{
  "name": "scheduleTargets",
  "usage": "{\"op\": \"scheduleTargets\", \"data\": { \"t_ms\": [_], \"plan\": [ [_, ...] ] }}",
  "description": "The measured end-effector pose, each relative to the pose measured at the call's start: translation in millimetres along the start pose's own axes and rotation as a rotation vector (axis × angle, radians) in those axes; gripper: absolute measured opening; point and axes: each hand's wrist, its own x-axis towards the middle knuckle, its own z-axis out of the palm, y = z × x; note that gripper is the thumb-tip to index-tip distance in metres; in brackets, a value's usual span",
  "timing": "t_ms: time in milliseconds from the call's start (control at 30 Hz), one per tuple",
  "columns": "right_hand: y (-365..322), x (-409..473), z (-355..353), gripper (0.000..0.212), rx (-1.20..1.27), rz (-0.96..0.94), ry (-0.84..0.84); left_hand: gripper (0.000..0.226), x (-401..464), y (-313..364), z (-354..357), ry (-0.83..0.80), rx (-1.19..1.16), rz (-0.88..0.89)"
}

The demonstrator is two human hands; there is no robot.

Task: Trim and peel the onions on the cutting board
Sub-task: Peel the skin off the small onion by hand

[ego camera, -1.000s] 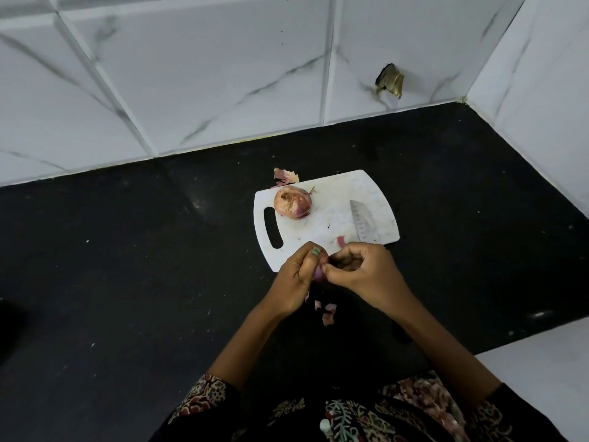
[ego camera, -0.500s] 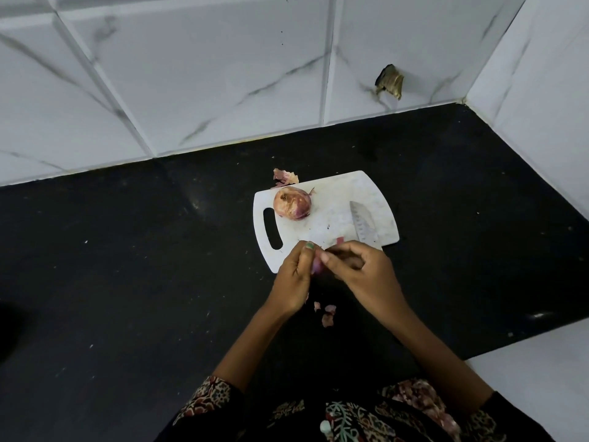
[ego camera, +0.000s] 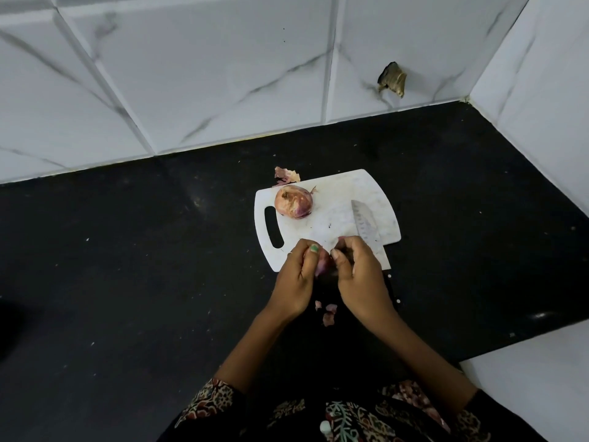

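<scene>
Peeling a small red onion (ego camera: 322, 261) pinched between left hand (ego camera: 298, 279) and right hand (ego camera: 358, 275) fingers over the cutting board's (ego camera: 376, 199) near edge, next reaching for the unpeeled onion (ego camera: 293, 201) beside the knife (ego camera: 365, 223).

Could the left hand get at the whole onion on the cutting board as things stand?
Probably yes, once free. The left hand is busy holding a small onion with the right hand. Bare cutting board lies between it and the whole onion; the knife lies off to the right.
</scene>
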Motion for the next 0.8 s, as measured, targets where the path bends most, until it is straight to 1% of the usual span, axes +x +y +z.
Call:
{"op": "scheduleTargets", "data": {
  "t_ms": [133, 167, 233, 267, 367, 500, 800],
  "plan": [
    [3, 9, -8, 0.008, 0.019, 0.096, 0.031, 0.032, -1, 3, 3, -0.005, -0.041, -0.003],
    [5, 10, -10, 0.012, 0.014, 0.111, 0.012, 0.032, 0, 2, 4, -0.002, -0.048, -0.015],
    [7, 11, -15, 0.024, 0.059, 0.139, -0.068, 0.033, 1, 0, 4, 0.008, -0.052, -0.039],
    [6, 11, -16, 0.026, 0.115, 0.154, -0.114, 0.034, 1, -1, 4, 0.015, -0.055, -0.047],
    [1, 9, -18, 0.014, 0.270, 0.171, -0.220, 0.032, 2, -3, 3, 0.036, -0.074, -0.048],
    [-2, 8, -18, 0.019, 0.237, 0.154, -0.188, 0.029, 1, -4, 1, 0.008, -0.073, -0.056],
    [-3, 8, -18, 0.016, 0.188, 0.101, -0.177, 0.030, 2, -7, -2, -0.051, -0.071, -0.045]
  ]
}}
